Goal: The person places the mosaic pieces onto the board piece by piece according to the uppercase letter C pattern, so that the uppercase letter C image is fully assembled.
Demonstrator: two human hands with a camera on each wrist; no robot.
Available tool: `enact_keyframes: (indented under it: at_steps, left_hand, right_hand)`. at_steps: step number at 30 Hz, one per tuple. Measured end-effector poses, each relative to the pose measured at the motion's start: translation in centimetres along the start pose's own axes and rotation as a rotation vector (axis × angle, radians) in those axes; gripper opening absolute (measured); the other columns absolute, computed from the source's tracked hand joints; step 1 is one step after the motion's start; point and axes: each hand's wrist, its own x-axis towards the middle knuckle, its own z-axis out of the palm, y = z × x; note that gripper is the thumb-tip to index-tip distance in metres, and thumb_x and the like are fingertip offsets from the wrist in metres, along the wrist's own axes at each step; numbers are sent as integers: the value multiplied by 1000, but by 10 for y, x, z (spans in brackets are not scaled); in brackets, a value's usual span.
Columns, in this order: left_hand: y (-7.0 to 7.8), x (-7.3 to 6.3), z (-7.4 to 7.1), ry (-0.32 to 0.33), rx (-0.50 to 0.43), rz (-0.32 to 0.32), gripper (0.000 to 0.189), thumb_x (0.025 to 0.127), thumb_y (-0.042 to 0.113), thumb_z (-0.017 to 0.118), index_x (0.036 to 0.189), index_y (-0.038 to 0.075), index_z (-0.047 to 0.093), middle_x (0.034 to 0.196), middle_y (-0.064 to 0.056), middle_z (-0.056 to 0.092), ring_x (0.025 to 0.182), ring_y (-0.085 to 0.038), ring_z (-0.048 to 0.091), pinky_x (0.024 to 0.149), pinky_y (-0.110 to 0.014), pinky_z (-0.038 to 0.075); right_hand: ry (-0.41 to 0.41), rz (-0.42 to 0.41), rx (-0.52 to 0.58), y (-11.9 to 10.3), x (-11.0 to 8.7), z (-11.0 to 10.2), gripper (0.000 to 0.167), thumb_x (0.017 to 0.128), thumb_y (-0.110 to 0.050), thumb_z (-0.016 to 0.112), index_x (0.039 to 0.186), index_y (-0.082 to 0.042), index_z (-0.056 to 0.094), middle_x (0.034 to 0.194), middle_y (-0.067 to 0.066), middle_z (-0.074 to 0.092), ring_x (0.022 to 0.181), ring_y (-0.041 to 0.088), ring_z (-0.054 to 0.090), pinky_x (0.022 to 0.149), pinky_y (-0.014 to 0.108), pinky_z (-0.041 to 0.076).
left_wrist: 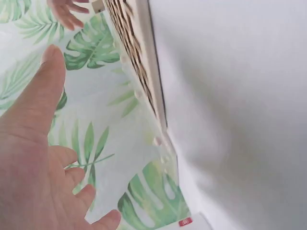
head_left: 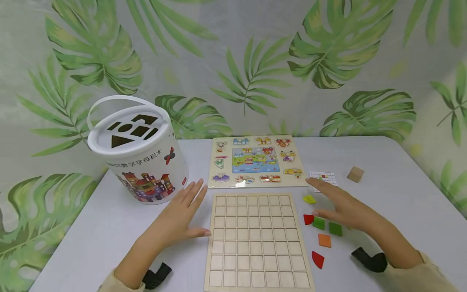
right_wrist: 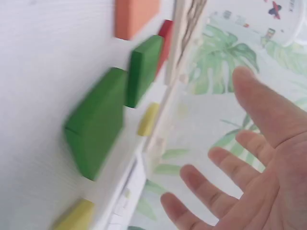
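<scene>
A wooden grid board (head_left: pixel 257 240) lies between the two hands. My left hand (head_left: pixel 178 221) hovers left of its edge, fingers spread and holding nothing. On the other side, my right hand (head_left: pixel 339 207) reaches over small coloured pieces, its fingers extended and its palm free. Around it lie a green square (head_left: pixel 335 229), another green square (right_wrist: pixel 144 72), an orange square (head_left: pixel 324 240), a red quarter-circle (head_left: pixel 318 260), a second red piece (head_left: pixel 308 219) and a yellow piece (head_left: pixel 309 199). The right wrist view also shows another yellow piece (right_wrist: pixel 76 215), mostly covered by the hand in the head view.
A white bucket (head_left: pixel 146 162) with shaped holes in its lid stands at the back left. Behind the grid lies a picture puzzle board (head_left: pixel 222 152) with knobbed pieces. A printed card (head_left: pixel 330 178) and a wooden cube (head_left: pixel 355 174) are at the right. Leaf-patterned cloth hangs behind the table.
</scene>
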Motion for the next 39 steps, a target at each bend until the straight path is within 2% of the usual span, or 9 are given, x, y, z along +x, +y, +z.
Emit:
enact_keyframes:
  at_steps: [5, 8, 11, 16, 20, 23, 25, 32, 39]
  left_hand:
    - [6, -3, 14, -64, -166, -25, 105, 69, 61, 64, 144, 6, 16, 149, -10, 9, 133, -29, 14, 105, -42, 18]
    - [8, -5, 19, -124, -265, -54, 101, 69, 58, 65, 144, 7, 19, 149, -8, 13, 133, -26, 15, 105, -39, 19]
    - [6, -8, 22, -182, -366, -89, 98, 71, 55, 65, 144, 9, 19, 149, -6, 13, 133, -23, 15, 106, -36, 18]
    - [1, -10, 32, -193, -499, -107, 97, 69, 52, 67, 143, 9, 21, 147, -9, 17, 133, -25, 17, 106, -39, 18]
    - [-2, -11, 38, -179, -526, -99, 96, 69, 52, 68, 142, 8, 25, 146, -10, 22, 132, -27, 19, 105, -42, 17]
    - [-2, -11, 41, -161, -538, -84, 94, 69, 52, 68, 141, 6, 28, 145, -11, 25, 132, -29, 19, 105, -45, 16]
    - [-3, -11, 43, -151, -542, -75, 93, 69, 52, 68, 140, 7, 30, 144, -11, 26, 131, -31, 19, 105, -47, 16]
    - [-5, -12, 48, -140, -551, -62, 89, 69, 53, 67, 139, 9, 33, 144, -7, 27, 132, -30, 16, 105, -49, 14]
    - [-5, -11, 49, -134, -578, -59, 89, 69, 52, 68, 138, 8, 35, 144, -7, 27, 132, -30, 15, 105, -50, 13]
  right_hand:
    - [-68, 30, 102, 11, 3, 13, 62, 86, -22, 61, 139, -9, 32, 138, 12, 36, 121, 33, 38, 94, 51, 34]
    - [-80, 47, 115, 14, 4, 17, 55, 86, -12, 61, 136, -7, 37, 133, 12, 42, 114, 30, 45, 91, 48, 39]
    - [-72, 70, 111, 16, 5, 20, 50, 84, -5, 61, 131, -4, 45, 127, 13, 48, 112, 30, 47, 89, 48, 41]
    - [-48, 99, 95, 19, 5, 21, 42, 81, -1, 63, 122, -3, 53, 118, 12, 53, 104, 28, 50, 86, 45, 44]
    - [-32, 114, 90, 22, 5, 23, 39, 79, -5, 66, 118, -4, 57, 99, 3, 54, 85, 17, 49, 75, 31, 49]
    - [-41, 118, 104, 25, 5, 25, 40, 79, -12, 68, 117, -7, 58, 86, -3, 49, 76, 14, 45, 63, 23, 45]
    - [-52, 103, 122, 26, 5, 26, 40, 80, -15, 68, 117, -8, 58, 81, -4, 47, 72, 13, 44, 58, 22, 41]
    - [-70, 88, 156, 28, 5, 24, 29, 80, -14, 67, 108, -9, 60, 78, -4, 47, 71, 12, 44, 57, 22, 41]
    - [-51, 155, 111, 23, 6, 23, 21, 79, -14, 69, 98, -13, 60, 81, -4, 49, 75, 15, 46, 61, 22, 45]
